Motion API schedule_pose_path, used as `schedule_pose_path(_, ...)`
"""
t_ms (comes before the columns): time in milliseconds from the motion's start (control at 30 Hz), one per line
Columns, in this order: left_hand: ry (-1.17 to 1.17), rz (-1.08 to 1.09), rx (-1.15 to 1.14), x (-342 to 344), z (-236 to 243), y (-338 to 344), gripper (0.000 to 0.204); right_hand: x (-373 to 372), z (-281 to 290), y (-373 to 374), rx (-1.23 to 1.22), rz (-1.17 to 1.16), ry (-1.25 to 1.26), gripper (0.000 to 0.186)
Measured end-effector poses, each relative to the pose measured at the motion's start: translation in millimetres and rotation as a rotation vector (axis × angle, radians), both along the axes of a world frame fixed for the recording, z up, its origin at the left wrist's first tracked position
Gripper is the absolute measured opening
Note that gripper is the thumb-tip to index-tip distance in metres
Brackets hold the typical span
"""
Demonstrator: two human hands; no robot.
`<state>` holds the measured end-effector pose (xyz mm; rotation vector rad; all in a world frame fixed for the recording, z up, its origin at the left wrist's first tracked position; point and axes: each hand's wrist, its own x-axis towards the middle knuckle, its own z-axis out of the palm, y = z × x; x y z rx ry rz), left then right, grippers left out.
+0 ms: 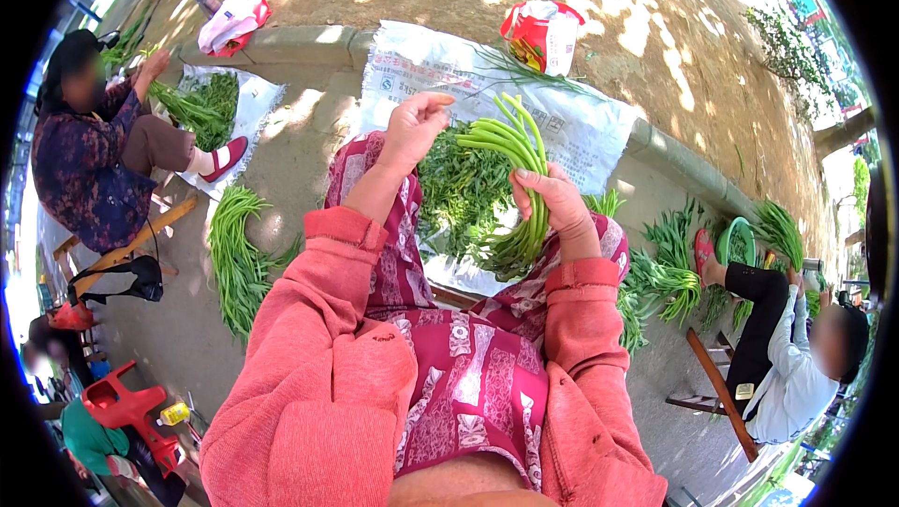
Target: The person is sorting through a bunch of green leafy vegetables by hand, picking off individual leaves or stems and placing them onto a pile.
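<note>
My right hand (pixel 554 198) grips a curved bundle of long green leafy stems (pixel 501 137), their pale cut ends pointing up. My left hand (pixel 417 131) is raised left of the bundle, apart from it, fingers curled in; whether they hold anything small I cannot make out. Below both hands, between my knees, a heap of loose green leaves (pixel 445 198) lies on a white printed woven sheet (pixel 590 137), partly hidden by the bundle.
Co-workers (pixel 94 146) (pixel 796 381) sit left and right among greens (pixel 239 254) (pixel 670 287); others are lower left by a red stool (pixel 122 399). Red-and-white bags (pixel 543 34) (pixel 234 20) lie near a low curb (pixel 309 48). A green basin (pixel 735 235) stands right.
</note>
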<state>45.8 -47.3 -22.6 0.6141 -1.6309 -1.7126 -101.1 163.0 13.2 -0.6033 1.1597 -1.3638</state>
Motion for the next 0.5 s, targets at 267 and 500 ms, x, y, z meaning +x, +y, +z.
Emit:
schedule_pose_path(267,-0.108,-0.305,-0.062,8.4,18.0,10.3,0.026,1.8,-1.6,-3.6,0.048,0.026,0.035,0.022)
schedule_pose_path(500,-0.174,-0.213,-0.343,10.4,22.5,10.6,0.019,2.5,1.1,-4.8,0.061,0.031,0.048,0.021)
